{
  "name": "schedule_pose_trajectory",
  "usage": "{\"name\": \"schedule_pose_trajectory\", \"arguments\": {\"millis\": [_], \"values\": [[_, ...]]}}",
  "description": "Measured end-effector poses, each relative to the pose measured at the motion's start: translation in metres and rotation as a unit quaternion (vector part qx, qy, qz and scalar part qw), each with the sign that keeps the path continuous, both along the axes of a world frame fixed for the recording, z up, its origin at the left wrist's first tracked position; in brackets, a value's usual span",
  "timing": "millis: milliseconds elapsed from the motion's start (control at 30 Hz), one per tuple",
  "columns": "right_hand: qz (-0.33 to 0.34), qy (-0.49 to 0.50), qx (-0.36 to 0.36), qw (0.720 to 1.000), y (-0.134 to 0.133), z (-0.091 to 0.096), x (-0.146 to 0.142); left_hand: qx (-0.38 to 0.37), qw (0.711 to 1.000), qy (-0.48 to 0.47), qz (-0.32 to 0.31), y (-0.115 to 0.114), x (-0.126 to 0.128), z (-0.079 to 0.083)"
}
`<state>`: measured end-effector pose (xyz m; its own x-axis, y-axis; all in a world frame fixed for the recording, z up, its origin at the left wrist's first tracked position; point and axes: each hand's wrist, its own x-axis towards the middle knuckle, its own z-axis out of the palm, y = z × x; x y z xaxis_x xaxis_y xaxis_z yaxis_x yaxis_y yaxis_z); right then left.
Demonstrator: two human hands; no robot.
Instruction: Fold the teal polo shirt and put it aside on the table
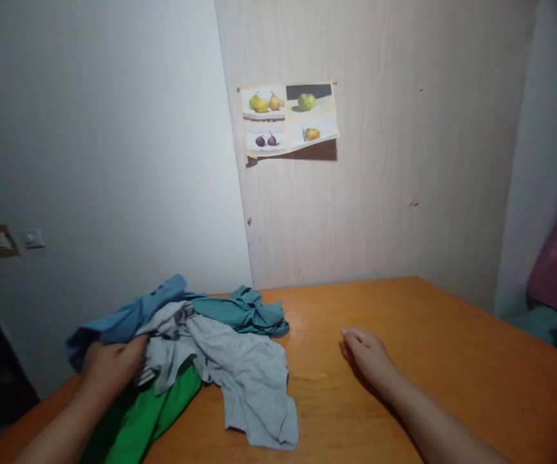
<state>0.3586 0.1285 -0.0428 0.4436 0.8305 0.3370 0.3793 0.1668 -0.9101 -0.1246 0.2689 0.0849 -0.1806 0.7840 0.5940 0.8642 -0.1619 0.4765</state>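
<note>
Clothes pile [239, 361], worktop's [427, 361] left end: blue [128, 319], teal [244, 310], grey [254, 380] and green [147, 412] garments, crumpled together. Left hand [114, 362]: on the pile, fingers sunk between blue and grey; grip cannot be told. Right hand [368, 353]: palm down on bare wood near the pile, loosely open, holding nothing. Fruit print [288, 118]: on the wall panel behind.

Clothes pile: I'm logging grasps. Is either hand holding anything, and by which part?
The left hand touches the clothes pile at its left edge; a real grip cannot be told. The right hand rests on the table, holding nothing.
</note>
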Motion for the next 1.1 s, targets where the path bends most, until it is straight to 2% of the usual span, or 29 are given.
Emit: {"name": "schedule_pose_trajectory", "arguments": {"millis": [67, 100, 167, 267, 367, 467, 567, 667, 733, 800, 900, 1000, 1100], "values": [[0.008, 0.001, -0.013, 1.000, -0.002, -0.001, 0.001, 0.022, 0.986, 0.151, -0.073, -0.010, 0.010, -0.002], [0.011, 0.003, -0.018, 1.000, -0.003, -0.001, 0.000, 0.034, 0.968, 0.221, -0.114, -0.018, 0.017, -0.005], [0.020, 0.011, -0.024, 0.999, -0.003, -0.001, -0.001, 0.005, 0.930, 0.304, -0.205, -0.037, 0.035, -0.012], [0.037, 0.013, -0.026, 0.999, -0.005, -0.002, 0.000, -0.021, 0.906, 0.320, -0.276, -0.069, 0.063, -0.025], [0.040, -0.010, -0.032, 0.999, -0.006, -0.002, 0.003, -0.026, 0.904, 0.292, -0.310, -0.092, 0.084, -0.035], [0.033, -0.025, -0.034, 0.999, -0.007, -0.001, 0.005, -0.048, 0.907, 0.280, -0.311, -0.101, 0.099, -0.036], [0.022, -0.029, -0.040, 0.999, -0.008, 0.002, 0.004, -0.059, 0.914, 0.259, -0.308, -0.100, 0.116, -0.025], [-0.001, -0.029, -0.039, 0.999, -0.011, 0.008, 0.002, -0.020, 0.935, 0.196, -0.296, -0.095, 0.136, -0.011], [-0.011, -0.023, -0.031, 0.999, -0.013, 0.012, 0.000, 0.025, 0.945, 0.151, -0.289, -0.090, 0.150, -0.007], [-0.014, -0.019, -0.023, 0.999, -0.015, 0.014, 0.000, 0.052, 0.943, 0.142, -0.296, -0.084, 0.163, -0.012], [-0.016, -0.027, -0.023, 0.999, -0.015, 0.013, 0.000, 0.020, 0.936, 0.190, -0.295, -0.072, 0.173, -0.034], [-0.016, -0.050, -0.031, 0.998, -0.014, 0.009, 0.001, -0.047, 0.927, 0.254, -0.274, -0.063, 0.170, -0.055], [-0.018, -0.077, -0.043, 0.996, -0.010, 0.002, 0.003, -0.057, 0.928, 0.283, -0.236, -0.059, 0.161, -0.058]]}}
